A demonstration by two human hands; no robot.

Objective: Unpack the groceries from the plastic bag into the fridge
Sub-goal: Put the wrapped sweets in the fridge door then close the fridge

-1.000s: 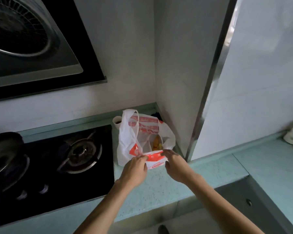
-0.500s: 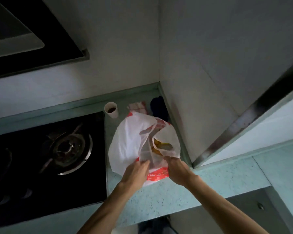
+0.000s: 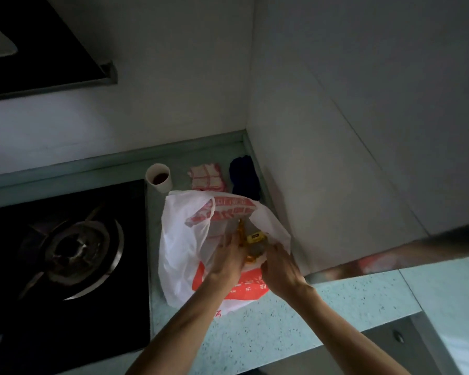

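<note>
**Bag open, nothing out yet**

On my far left the gas hob sits dark and unused, set into the pale green worktop. Just past its right edge, toward the back wall, stands a paper cup with something dark in it, then a red-checked cloth and a dark blue bundle pushed into the corner.

In front of those, the plastic bag rests on the worktop, white with red print, its mouth pulled wide. My left hand is at the near left side of the opening, fingers curled around the film and what looks like a yellow-orange packet inside; I cannot tell whether I am gripping the packet itself or only the bag. My right hand is at the right side of the mouth, fingers bent down over the rim and closed on the plastic, holding it apart. Between my hands I make out a small jar or tub with a yellow label, though the light is poor and I would not swear to what it is.

As I judge it, the job has barely begun: the groceries are all inside the bag, nothing lies unpacked on the worktop, and the fridge is not in sight. Everything remains to be lifted out and carried over.
</note>
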